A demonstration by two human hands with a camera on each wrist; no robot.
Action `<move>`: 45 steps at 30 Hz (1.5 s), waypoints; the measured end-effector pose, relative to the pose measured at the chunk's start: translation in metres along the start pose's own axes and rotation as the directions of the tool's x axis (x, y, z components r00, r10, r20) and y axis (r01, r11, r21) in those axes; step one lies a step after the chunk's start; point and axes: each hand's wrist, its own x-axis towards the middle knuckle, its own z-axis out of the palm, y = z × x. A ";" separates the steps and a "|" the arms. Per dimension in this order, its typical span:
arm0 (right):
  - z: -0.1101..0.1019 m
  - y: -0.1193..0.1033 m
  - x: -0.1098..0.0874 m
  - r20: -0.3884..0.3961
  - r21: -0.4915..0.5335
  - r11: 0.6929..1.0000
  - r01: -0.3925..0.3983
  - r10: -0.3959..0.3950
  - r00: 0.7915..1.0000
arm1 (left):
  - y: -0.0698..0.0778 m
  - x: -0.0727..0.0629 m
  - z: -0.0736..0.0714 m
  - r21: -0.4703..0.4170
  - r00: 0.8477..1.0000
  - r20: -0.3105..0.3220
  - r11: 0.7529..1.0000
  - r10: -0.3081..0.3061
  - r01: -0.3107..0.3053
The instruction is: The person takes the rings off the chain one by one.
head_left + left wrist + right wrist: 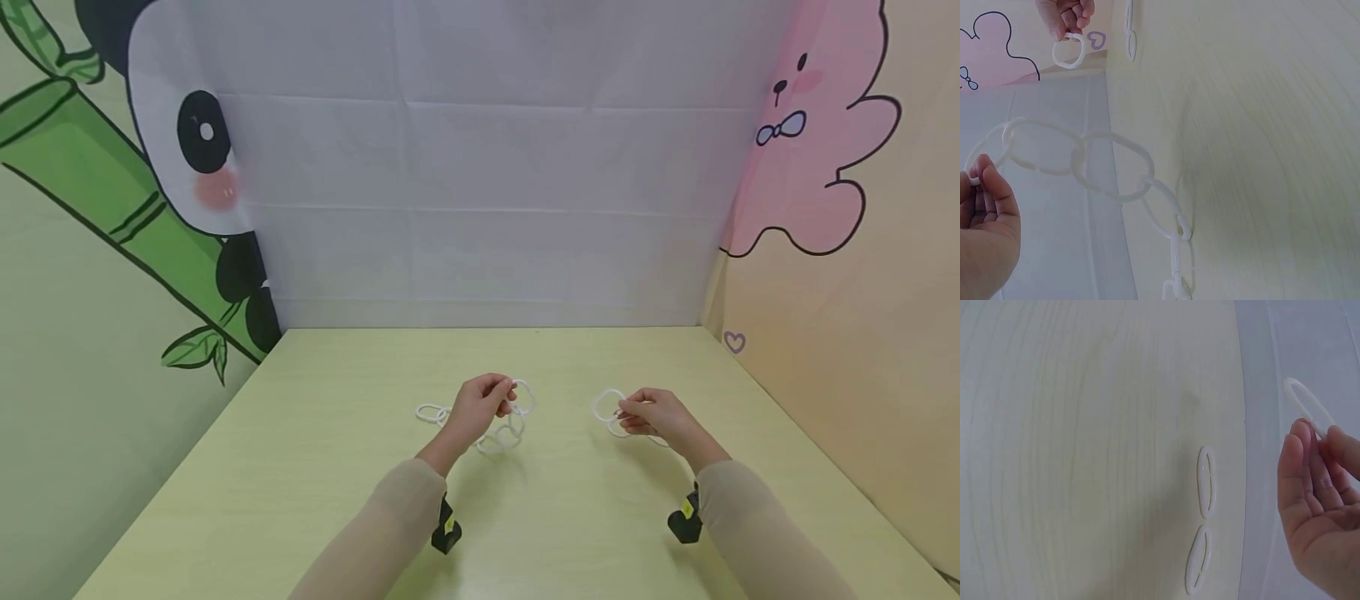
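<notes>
head: looking down on a pale worktop (570,525), left hand (472,408) and right hand (656,417) raised over it, well apart
left fingers: pinching the end link of a white chain (1079,156) between thumb and fingertips
chain: drooping from the left hand, link through link, down to the worktop; running out of the bottom of the left wrist view
white links beyond the left wrist (431,407): lying on the worktop, to the left of the left hand; partly hidden behind it, so cannot tell how joined to the drooping part
right fingers: grasping a single white ring (1070,66) by its edge, thumb against fingertips
single ring: held up off the worktop, on the side toward the left hand, apart from the chain
loose links: upper link (1201,481) and lower link (1193,560) in the right wrist view, lying end to end on the worktop near the right hand; cannot tell whether touching
sleeves: beige, on left (375,529) and right (765,525), with a black block (446,537) under the left cuff and another black block (685,525) under the right
backdrop (495,167): white and creased, rising behind the worktop
side walls: painted with a panda (157,117) and green bamboo (97,175) on the left, a pink animal (813,179) and a small purple heart (726,340) on the right
</notes>
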 end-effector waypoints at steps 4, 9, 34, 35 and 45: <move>-0.005 0.006 0.000 -0.004 -0.020 1.000 -0.019 0.019 1.000 | 0.004 -0.003 0.000 0.006 1.000 0.000 1.000 0.003 -0.003; -0.008 0.011 -0.002 -0.005 -0.035 0.998 -0.045 0.045 0.999 | 0.004 -0.003 0.000 0.004 1.000 0.000 1.000 0.005 -0.005; -0.020 0.033 -0.008 -0.024 -0.190 0.968 -0.163 0.162 0.987 | 0.005 -0.005 -0.002 0.007 1.000 -0.002 1.000 0.001 -0.001; -0.020 0.033 -0.008 -0.029 -0.190 0.966 -0.174 0.171 0.985 | 0.004 -0.005 -0.002 0.007 1.000 -0.003 1.000 0.002 -0.002; -0.018 0.039 -0.009 -0.072 -0.279 0.939 -0.200 0.187 0.980 | 0.005 -0.006 -0.003 0.005 1.000 0.002 1.000 -0.013 0.013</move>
